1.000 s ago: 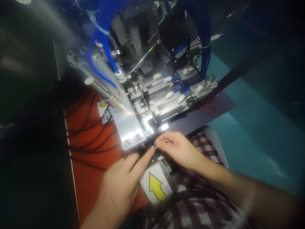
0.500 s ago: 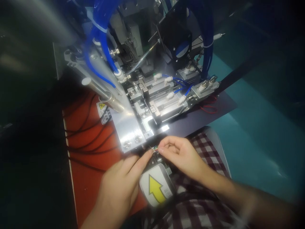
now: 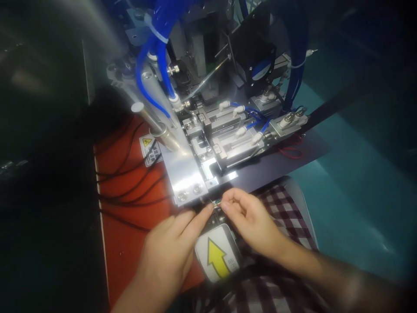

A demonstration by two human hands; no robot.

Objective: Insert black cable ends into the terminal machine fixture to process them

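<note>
Thin coloured wires (image 3: 216,202), green and pale ones among them, run between my fingertips just in front of the machine's metal plate. My left hand (image 3: 177,237) is closed, its thumb and forefinger pinching the wires from the left. From the right, the thumb and forefinger of my right hand (image 3: 243,215) pinch the same wires at their other side. What the wires lead to is hidden under my left hand. Right below my fingertips is a white pad with a yellow arrow (image 3: 217,256). The silver plate (image 3: 187,178) lies just beyond my left fingers.
The machine's pneumatic slides (image 3: 239,141) stand ahead, fed by blue air hoses (image 3: 163,65). A metal post (image 3: 153,124) rises at the left. Black cables (image 3: 130,200) cross the orange-red table top (image 3: 127,252), near a warning label (image 3: 150,150). Checkered cloth (image 3: 286,208) covers my lap.
The view has shifted, so the machine appears further right. Both hands keep their pinch on the wires, with only slight finger movement.
</note>
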